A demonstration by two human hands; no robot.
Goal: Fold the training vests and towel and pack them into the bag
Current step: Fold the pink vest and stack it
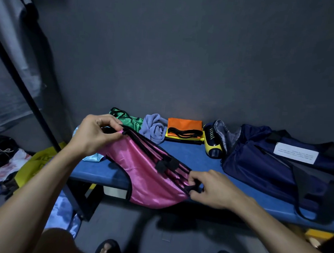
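The pink vest (148, 176) is held up over the front edge of the blue bench (195, 158), stretched between both hands with its black-trimmed edges gathered along the top and its shiny body sagging below the bench edge. The left hand (94, 135) pinches the far end of the black trim between thumb and curled fingers; the right hand (213, 189) grips the near end, fingers curled round the trim.

Behind the vest, along the back of the bench by the dark wall, lie the other pieces — a crumpled green vest (127, 118), then a bunched lavender towel (154, 128), then a folded orange vest (185, 124) lying on top of a folded yellow one, with black trim showing on the stack. Just to the right of that stack a yellow and dark ball (212, 147) lies on the bench, touching the open mouth of the navy bag (268, 167). The bag lies on its side across the right part of the bench and bears a white label (295, 153).

A light blue cloth (93, 156) peeks out under the left wrist. A dark pole (35, 107) slants down the left side, and beyond it clutter lies on the floor — a yellow sack (33, 166) among it. The person's sandalled feet show at the bottom.
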